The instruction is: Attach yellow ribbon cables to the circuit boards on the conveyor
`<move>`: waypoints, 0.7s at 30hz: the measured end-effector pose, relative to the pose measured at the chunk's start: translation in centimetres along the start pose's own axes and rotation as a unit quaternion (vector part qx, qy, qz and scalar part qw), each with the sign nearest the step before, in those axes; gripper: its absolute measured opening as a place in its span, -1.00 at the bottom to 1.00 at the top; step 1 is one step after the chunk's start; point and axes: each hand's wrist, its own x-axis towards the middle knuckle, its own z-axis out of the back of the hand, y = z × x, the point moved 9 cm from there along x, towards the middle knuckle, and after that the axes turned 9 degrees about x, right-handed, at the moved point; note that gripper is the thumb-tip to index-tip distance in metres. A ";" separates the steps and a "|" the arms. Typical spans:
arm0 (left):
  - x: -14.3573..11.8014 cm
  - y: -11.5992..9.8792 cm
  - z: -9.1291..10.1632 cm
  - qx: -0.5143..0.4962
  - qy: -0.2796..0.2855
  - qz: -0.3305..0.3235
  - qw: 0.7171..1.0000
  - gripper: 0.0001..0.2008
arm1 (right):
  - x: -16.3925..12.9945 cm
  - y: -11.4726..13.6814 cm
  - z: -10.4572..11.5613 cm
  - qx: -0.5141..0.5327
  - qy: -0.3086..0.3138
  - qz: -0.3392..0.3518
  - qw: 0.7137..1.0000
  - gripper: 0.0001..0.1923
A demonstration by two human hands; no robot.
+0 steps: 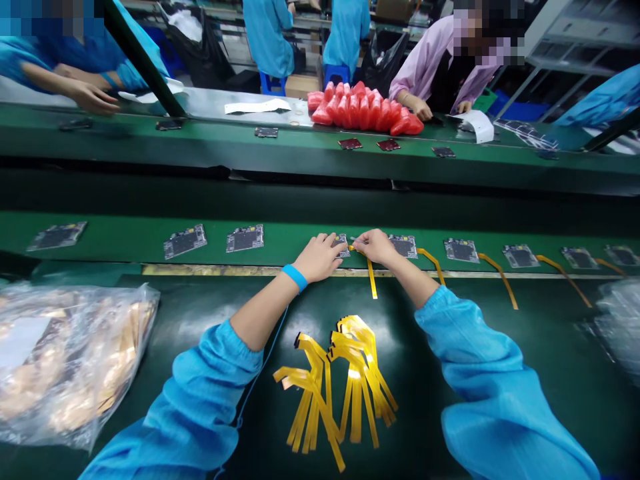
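My left hand (320,257) rests on a small circuit board (343,244) on the green conveyor belt (125,237), fingers pressing its left edge. My right hand (376,246) pinches the top end of a yellow flex cable (371,277) against that board's right edge. The cable hangs down over the belt's front rail. A loose pile of the same yellow flex cables (340,377) lies on the dark mat between my forearms.
Bare boards (185,241) lie to the left on the belt; boards with yellow cables attached (461,250) run off to the right. A clear bag of cables (65,360) sits at left. Across a second belt, other people work beside a red pile (365,110).
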 end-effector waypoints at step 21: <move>1.5 -3.9 0.4 0.031 0.017 0.031 0.999 -0.47 | -2.0 1.1 1.7 -0.103 -0.012 0.041 0.994 -0.79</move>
